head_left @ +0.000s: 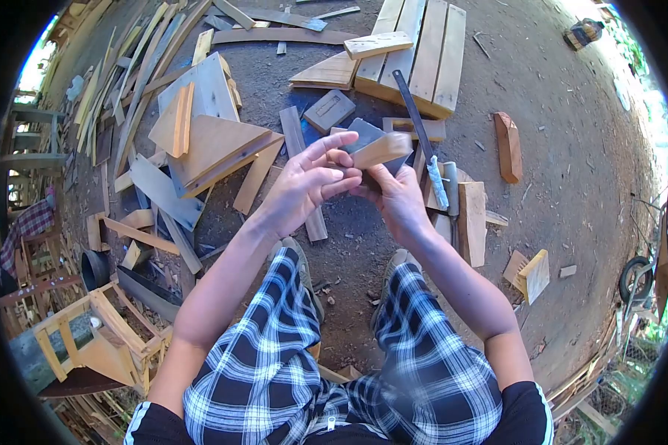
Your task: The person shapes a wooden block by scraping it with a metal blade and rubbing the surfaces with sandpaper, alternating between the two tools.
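Right hand (397, 196) grip is holding one wooden block (382, 148), centre, above the ground. Left hand (304, 182) is touching it, grip wide, fingers spread. One slatted panel (423, 52) is lying far.

Both forearms are stretched forward and the hands are held against each other; the left hand (308, 182) is kept with fingers spread, the right hand (395, 196) is curled in a grip

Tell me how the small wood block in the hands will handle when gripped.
Probably stiff: the wood block keeps straight edges in the right hand. Likely light, being small and thin beside that hand. Its flat faces suggest it won't roll.
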Demonstrator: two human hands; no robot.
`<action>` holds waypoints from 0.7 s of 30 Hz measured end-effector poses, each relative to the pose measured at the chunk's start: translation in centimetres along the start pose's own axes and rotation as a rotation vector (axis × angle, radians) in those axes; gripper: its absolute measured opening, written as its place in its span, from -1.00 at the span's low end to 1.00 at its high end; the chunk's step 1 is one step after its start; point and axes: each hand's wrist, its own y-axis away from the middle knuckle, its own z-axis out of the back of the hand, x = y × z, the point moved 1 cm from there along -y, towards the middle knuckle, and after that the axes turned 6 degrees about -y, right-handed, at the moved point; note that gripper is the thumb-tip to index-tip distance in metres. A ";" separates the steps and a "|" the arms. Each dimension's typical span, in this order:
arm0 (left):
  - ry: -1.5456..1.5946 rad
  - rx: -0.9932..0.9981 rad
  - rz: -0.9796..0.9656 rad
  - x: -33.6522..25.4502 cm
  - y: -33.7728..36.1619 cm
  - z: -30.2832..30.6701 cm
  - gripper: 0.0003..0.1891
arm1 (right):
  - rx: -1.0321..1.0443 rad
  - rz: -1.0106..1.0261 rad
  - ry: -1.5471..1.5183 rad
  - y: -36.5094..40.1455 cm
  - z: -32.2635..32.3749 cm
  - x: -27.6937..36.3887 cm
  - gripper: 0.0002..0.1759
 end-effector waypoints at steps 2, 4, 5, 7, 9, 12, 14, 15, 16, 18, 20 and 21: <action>-0.153 -0.015 -0.089 -0.2 0.0 -0.8 -0.37 | -0.025 0.034 0.034 0.0 0.2 -0.9 -0.65; -0.484 -0.022 -0.127 -0.6 -0.1 -1.8 -0.39 | -0.056 0.100 0.117 -0.1 0.2 -1.1 -0.62; -0.807 -0.038 -0.170 -0.7 -0.3 -2.3 -0.42 | -0.061 0.107 0.115 0.0 0.3 -1.0 -0.62; -0.948 -0.095 -0.307 -0.4 -0.9 -2.9 -0.49 | -0.078 0.181 0.292 0.1 0.4 -0.4 -0.63; -1.285 -0.248 -0.482 -0.5 -1.1 -3.2 -0.54 | -0.061 0.213 0.301 0.2 0.5 -0.5 -0.68; -1.197 -0.237 -0.366 -1.1 -1.1 -3.0 -0.62 | -0.007 0.209 0.486 0.9 -0.1 0.5 -0.73; -1.157 -0.230 -0.305 -1.0 -1.2 -2.5 -0.65 | 0.025 0.233 0.458 0.9 0.0 0.4 -0.73; -0.898 -0.204 -0.221 -0.6 -1.2 -2.0 -0.65 | 0.060 0.257 0.432 0.8 -0.2 0.5 -0.74; -0.641 -0.179 -0.139 -0.4 -1.1 -1.5 -0.64 | 0.016 0.285 0.456 0.8 -0.2 0.8 -0.73; -0.364 -0.092 0.013 -0.5 -0.5 -0.7 -0.64 | -0.056 0.408 0.443 0.7 -0.2 1.4 -0.70; -0.079 -0.006 0.158 -0.8 0.0 -0.7 -0.63 | -0.113 0.483 0.706 1.0 0.1 3.3 -0.70; -0.018 0.022 0.121 -1.0 0.0 -1.1 -0.61 | -0.148 0.483 0.808 1.8 -0.5 4.4 -0.70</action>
